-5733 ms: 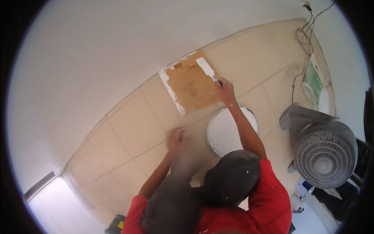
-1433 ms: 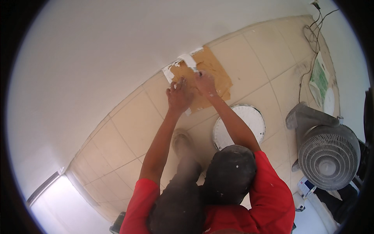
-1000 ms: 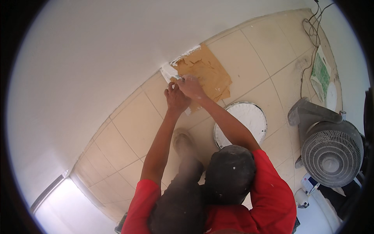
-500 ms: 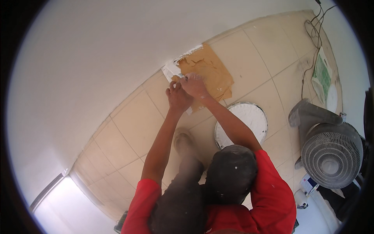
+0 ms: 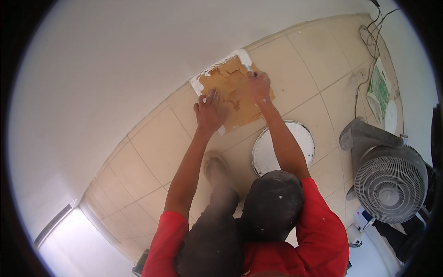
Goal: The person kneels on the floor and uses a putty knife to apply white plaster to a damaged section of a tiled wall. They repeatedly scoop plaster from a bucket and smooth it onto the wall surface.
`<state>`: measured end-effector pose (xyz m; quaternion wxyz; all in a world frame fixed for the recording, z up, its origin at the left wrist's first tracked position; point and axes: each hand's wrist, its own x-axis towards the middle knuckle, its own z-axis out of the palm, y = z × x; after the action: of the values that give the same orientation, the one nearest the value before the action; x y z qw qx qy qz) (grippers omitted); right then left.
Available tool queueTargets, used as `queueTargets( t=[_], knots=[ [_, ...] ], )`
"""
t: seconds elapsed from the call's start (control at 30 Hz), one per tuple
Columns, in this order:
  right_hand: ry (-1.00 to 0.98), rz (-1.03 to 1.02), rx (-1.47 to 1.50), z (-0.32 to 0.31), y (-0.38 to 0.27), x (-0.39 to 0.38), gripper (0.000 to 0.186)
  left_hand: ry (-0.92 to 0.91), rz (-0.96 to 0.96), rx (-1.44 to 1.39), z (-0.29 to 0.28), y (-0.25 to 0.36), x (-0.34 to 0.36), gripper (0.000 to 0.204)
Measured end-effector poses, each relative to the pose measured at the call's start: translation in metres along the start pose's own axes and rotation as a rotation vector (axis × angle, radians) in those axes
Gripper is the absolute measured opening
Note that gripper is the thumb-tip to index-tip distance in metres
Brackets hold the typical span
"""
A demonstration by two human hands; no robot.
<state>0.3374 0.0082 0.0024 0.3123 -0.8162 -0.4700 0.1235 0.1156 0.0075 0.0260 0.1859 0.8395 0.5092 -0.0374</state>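
Note:
A crumpled tan sheet of paper [image 5: 240,111], smeared white along its edges, lies on the tiles against the wall. My left hand [image 5: 210,111] rests on its lower left part, fingers spread. My right hand [image 5: 260,85] grips a scraper [image 5: 245,61] with a white-coated blade, held at the sheet's upper right corner beside the wall. A round bucket lid or top [image 5: 286,147] coated in white lies below my right forearm; whether it is a lid or the bucket's contents is unclear.
A grey fan [image 5: 385,184] stands at the right. Behind it lie a green-and-white bag [image 5: 379,92], a white disc [image 5: 390,115] and cables [image 5: 367,37] running to the upper right. A white wall [image 5: 115,55] fills the upper left. My knees and shod foot are below my hands.
Half a second ago my right hand was beside my left at the sheet's left part; it has moved up and right with the scraper. My left hand remains on the sheet, fingers more extended.

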Motion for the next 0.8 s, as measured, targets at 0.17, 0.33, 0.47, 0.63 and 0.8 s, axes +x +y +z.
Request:
queueTargets(
  t=[0.17, 0.33, 0.47, 0.63, 0.8],
  knots=[
    [0.092, 0.158, 0.11, 0.0, 0.009, 0.006, 0.039, 0.014, 0.006, 0.013, 0.002, 0.007, 0.004, 0.078],
    [-0.038, -0.207, 0.071, 0.029, -0.02, -0.031, 0.034, -0.021, -0.014, 0.018, -0.001, 0.007, 0.003, 0.079],
    [-0.141, -0.192, -0.083, 0.044, -0.016, -0.037, 0.03, 0.008, 0.0, -0.001, 0.003, 0.004, 0.004, 0.082],
    [0.041, -0.005, 0.047, -0.006, 0.014, 0.005, 0.032, -0.021, 0.005, 0.022, 0.004, 0.001, 0.002, 0.081],
    [0.0, 0.3, 0.294, -0.036, 0.004, 0.011, 0.036, -0.042, -0.033, 0.007, 0.0, 0.004, 0.003, 0.08]
  ],
)
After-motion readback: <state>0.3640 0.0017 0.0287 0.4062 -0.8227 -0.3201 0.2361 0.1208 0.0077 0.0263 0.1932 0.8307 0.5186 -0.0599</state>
